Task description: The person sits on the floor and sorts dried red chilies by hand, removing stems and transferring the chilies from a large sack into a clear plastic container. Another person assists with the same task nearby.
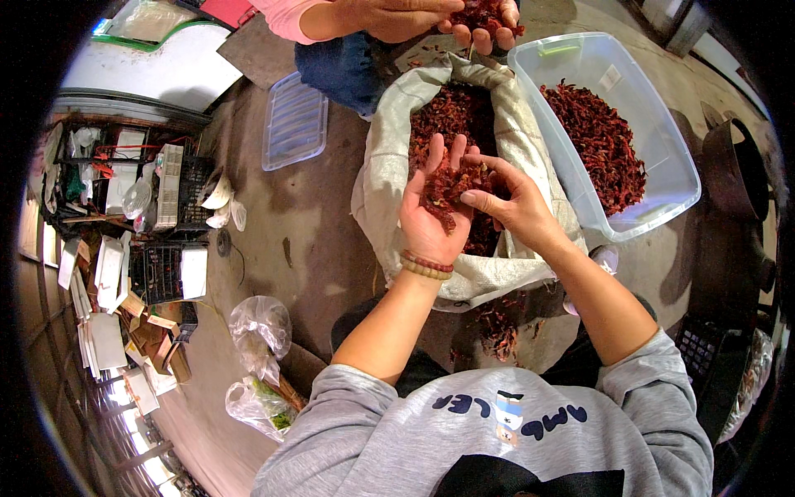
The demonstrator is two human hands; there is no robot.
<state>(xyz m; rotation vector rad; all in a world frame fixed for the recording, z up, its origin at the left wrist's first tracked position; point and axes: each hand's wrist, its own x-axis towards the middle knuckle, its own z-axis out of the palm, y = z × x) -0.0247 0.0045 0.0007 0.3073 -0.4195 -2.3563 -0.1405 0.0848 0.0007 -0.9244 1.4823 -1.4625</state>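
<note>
My left hand [431,228] is palm up over the open sack, cupping a small heap of dark-red dried curled pieces [444,197], like dried hibiscus; their exact kind is unclear. From the right, my right hand [523,205] reaches over that heap, thumb and fingers closed in on its edge. Below both hands stands a white woven sack [383,178], its rim rolled down, holding more of the same pieces. Right of it, a clear plastic bin [667,161] contains a pile of dried pieces [592,137].
Across the sack, another person's hands [489,37] hold similar pieces. A clear lid [296,120] lies on the floor at left. Loose pieces [498,331] are scattered before the sack. Crates [157,269] and plastic bags [261,327] stand farther left; a dark round vessel [735,170] is at right.
</note>
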